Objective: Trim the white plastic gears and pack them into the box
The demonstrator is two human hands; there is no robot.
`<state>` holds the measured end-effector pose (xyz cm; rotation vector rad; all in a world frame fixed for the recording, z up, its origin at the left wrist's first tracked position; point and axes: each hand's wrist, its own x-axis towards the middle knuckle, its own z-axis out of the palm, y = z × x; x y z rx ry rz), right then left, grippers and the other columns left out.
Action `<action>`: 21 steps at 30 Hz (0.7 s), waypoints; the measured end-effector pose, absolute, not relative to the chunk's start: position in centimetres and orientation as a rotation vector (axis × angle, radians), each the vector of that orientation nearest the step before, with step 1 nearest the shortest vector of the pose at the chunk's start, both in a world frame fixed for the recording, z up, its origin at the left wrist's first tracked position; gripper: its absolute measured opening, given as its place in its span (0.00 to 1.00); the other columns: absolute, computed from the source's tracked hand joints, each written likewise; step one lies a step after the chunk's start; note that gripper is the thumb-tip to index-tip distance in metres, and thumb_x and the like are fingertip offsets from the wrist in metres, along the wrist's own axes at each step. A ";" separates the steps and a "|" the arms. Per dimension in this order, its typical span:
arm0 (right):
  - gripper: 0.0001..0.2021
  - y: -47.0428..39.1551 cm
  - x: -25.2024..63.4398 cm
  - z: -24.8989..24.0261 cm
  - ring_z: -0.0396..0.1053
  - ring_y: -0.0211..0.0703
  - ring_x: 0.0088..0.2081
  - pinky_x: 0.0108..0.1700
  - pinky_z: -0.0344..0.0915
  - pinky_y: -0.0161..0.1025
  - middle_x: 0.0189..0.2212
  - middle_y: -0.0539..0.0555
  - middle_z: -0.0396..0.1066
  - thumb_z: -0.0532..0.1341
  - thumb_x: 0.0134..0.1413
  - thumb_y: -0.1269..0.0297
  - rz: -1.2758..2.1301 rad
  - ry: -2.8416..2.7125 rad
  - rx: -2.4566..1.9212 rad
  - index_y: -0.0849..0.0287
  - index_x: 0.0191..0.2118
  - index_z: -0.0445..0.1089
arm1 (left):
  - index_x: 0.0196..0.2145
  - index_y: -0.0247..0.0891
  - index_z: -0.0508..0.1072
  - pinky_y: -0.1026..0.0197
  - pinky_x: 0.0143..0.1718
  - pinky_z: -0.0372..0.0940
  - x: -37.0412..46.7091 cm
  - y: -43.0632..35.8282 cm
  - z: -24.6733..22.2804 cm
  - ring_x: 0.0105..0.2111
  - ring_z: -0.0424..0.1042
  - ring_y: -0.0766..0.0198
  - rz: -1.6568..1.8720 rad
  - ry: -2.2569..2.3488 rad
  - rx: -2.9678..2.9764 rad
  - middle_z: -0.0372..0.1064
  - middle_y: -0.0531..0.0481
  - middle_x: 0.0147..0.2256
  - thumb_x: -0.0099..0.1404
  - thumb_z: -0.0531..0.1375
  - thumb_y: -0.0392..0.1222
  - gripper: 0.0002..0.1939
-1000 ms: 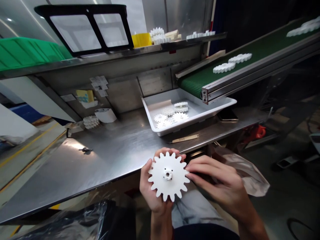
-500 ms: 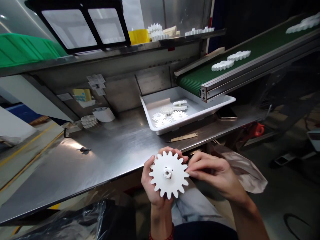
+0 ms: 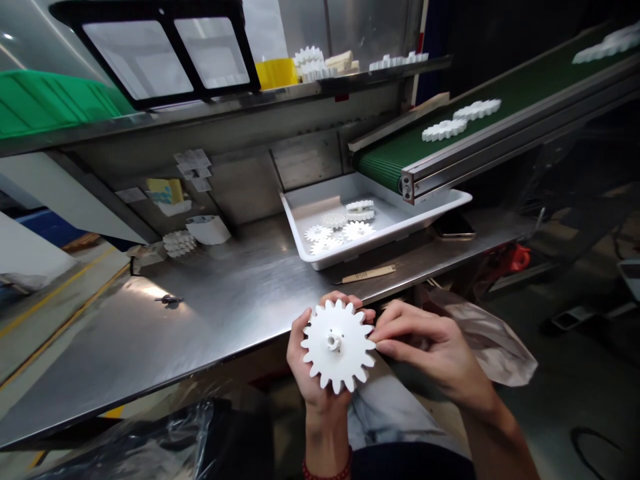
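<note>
A white plastic gear point(image 3: 346, 357) with a small raised hub faces me above the front edge of the bench. My left hand point(image 3: 307, 373) is wrapped round its left side and back, the fingertips showing over the top. At the gear's right rim, the thumb and forefinger of my right hand point(image 3: 433, 340) are pinched together against a tooth. Whether anything small is between those fingertips is hidden. Just beyond the gear, a wooden-handled tool point(image 3: 367, 275) lies on the steel bench point(image 3: 250, 293).
Several white gears point(image 3: 357, 231) lie in a white tray point(image 3: 380, 245) under the lower end of a green conveyor point(image 3: 385, 167), which carries more gears point(image 3: 444, 130). A dark phone-like slab point(image 3: 454, 227) is right of the tray. A small metal part point(image 3: 170, 300) sits at left.
The gear has tilted and turned slightly in my left hand, its hub now pointing more to the left. My right hand keeps its pinch at the rim.
</note>
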<state>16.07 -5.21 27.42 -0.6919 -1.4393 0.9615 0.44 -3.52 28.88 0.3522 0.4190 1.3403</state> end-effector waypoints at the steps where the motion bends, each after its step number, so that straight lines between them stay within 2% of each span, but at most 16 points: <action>1: 0.03 -5.2 16.1 27.4 0.76 0.42 0.37 0.41 0.72 0.36 0.34 0.53 0.80 0.73 0.61 0.66 0.963 -1.437 -0.694 0.51 0.40 0.86 | 0.37 0.34 0.81 0.43 0.47 0.77 0.5 -3.5 28.9 0.35 0.82 0.49 1.338 0.422 0.345 0.79 0.43 0.35 0.71 0.53 0.51 0.22; 9: 0.02 -5.4 16.0 27.3 0.74 0.40 0.37 0.40 0.70 0.34 0.32 0.51 0.77 0.73 0.62 0.65 1.009 -1.379 -0.743 0.51 0.37 0.85 | 0.36 0.33 0.81 0.47 0.43 0.78 1.0 -3.4 28.7 0.30 0.80 0.55 1.336 0.441 0.295 0.80 0.43 0.34 0.71 0.54 0.49 0.21; 12: 0.03 -5.3 15.5 27.2 0.74 0.41 0.37 0.39 0.72 0.35 0.33 0.52 0.77 0.71 0.63 0.65 1.055 -1.322 -0.736 0.54 0.36 0.83 | 0.37 0.33 0.82 0.51 0.37 0.79 0.9 -3.4 28.7 0.31 0.81 0.54 1.338 0.463 0.265 0.81 0.43 0.35 0.71 0.55 0.49 0.19; 15: 0.03 -5.0 15.0 26.9 0.76 0.41 0.39 0.43 0.74 0.34 0.34 0.51 0.78 0.70 0.63 0.65 1.066 -1.224 -0.682 0.54 0.37 0.82 | 0.38 0.33 0.83 0.58 0.31 0.77 0.9 -3.4 28.8 0.32 0.82 0.55 1.351 0.494 0.196 0.82 0.42 0.37 0.71 0.54 0.47 0.20; 18: 0.03 -4.9 15.1 26.6 0.77 0.38 0.38 0.44 0.74 0.32 0.35 0.49 0.76 0.72 0.62 0.64 1.027 -1.149 -0.716 0.54 0.37 0.79 | 0.38 0.33 0.83 0.59 0.33 0.78 1.0 -3.4 29.0 0.32 0.83 0.56 1.374 0.519 0.125 0.83 0.42 0.35 0.73 0.51 0.46 0.22; 21: 0.07 -5.0 15.7 26.4 0.75 0.36 0.31 0.37 0.71 0.31 0.29 0.47 0.75 0.71 0.63 0.62 1.061 -1.136 -0.775 0.55 0.35 0.75 | 0.36 0.33 0.83 0.57 0.37 0.79 1.2 -3.2 29.2 0.32 0.83 0.56 1.416 0.515 0.076 0.83 0.42 0.35 0.74 0.50 0.45 0.24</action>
